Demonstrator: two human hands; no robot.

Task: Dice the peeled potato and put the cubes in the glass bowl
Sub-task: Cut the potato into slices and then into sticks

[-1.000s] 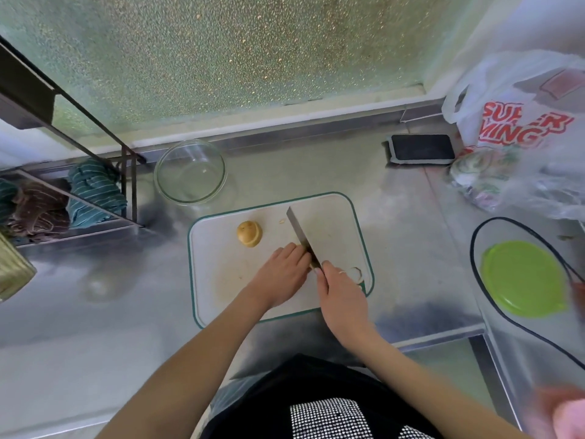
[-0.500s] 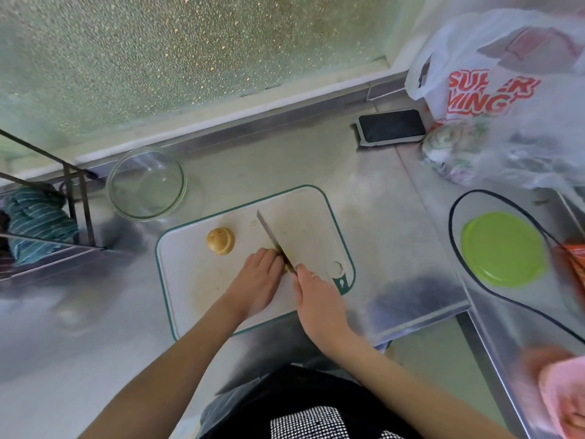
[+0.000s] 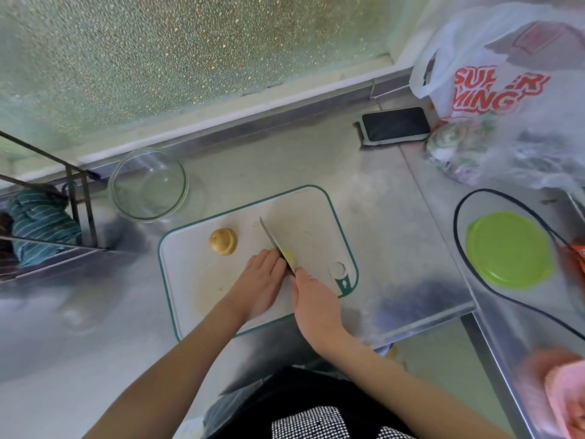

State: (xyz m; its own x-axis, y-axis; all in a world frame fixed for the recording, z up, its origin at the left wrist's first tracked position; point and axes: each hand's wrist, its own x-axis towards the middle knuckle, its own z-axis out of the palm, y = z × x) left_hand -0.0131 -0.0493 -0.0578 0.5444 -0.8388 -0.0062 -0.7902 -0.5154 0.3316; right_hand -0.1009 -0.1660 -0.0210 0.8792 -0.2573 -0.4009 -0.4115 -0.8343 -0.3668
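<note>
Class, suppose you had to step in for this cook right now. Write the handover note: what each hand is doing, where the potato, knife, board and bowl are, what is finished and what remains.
Left hand: fingers rest on the peeled potato piece, steadying it on the cutting board.
Right hand: grips the knife handle; the blade stands in the piece, mid-cut.
A second potato piece lies further left on the board, untouched.
Glass bowl: on the steel counter beyond the board's far left corner, empty.
Done: potato peeled and split, cutting started.
Left: finish dicing both pieces, move all cubes into the bowl.
</note>
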